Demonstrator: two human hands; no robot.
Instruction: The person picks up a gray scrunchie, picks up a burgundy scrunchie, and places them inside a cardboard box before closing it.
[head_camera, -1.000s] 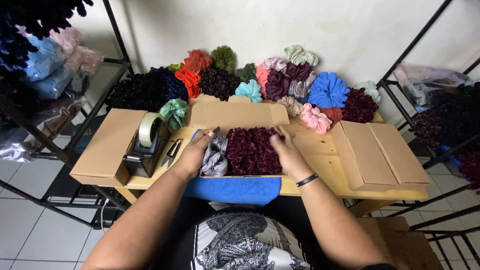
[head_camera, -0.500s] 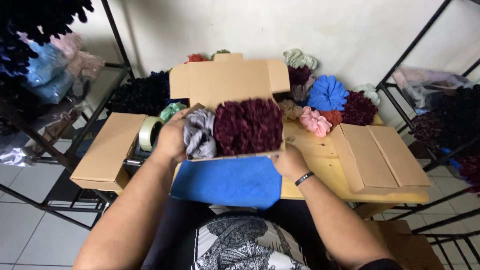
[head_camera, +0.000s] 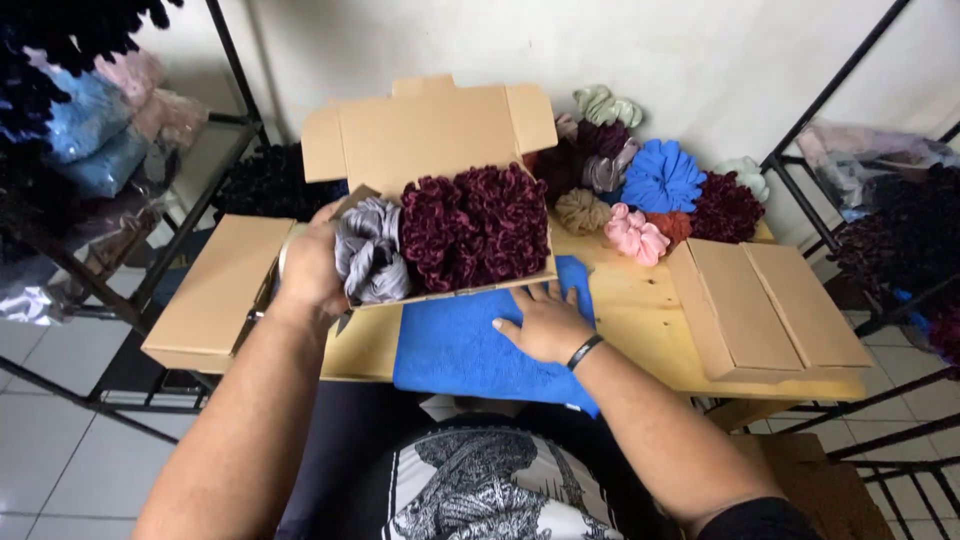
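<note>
Left hand (head_camera: 312, 268) fingers are closed around the left end of the open brown cardboard box (head_camera: 430, 150), tilted clear of the wooden tabletop (head_camera: 640, 320). Grey (head_camera: 370, 250) and maroon velvet scrunchies (head_camera: 478, 225) fill it. Right hand (head_camera: 545, 322) lies flat and open on the blue cloth (head_camera: 460, 350), at six o'clock of the box, holding nothing. Advisable: support the underside and keep the box level.

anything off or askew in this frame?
Yes: the open cardboard box of scrunchies is tipped up, raised at its left end by the left hand, so the grey scrunchie and maroon scrunchies bulge over the front edge. The right hand lies flat on the blue cloth. Nothing spilled.
</note>
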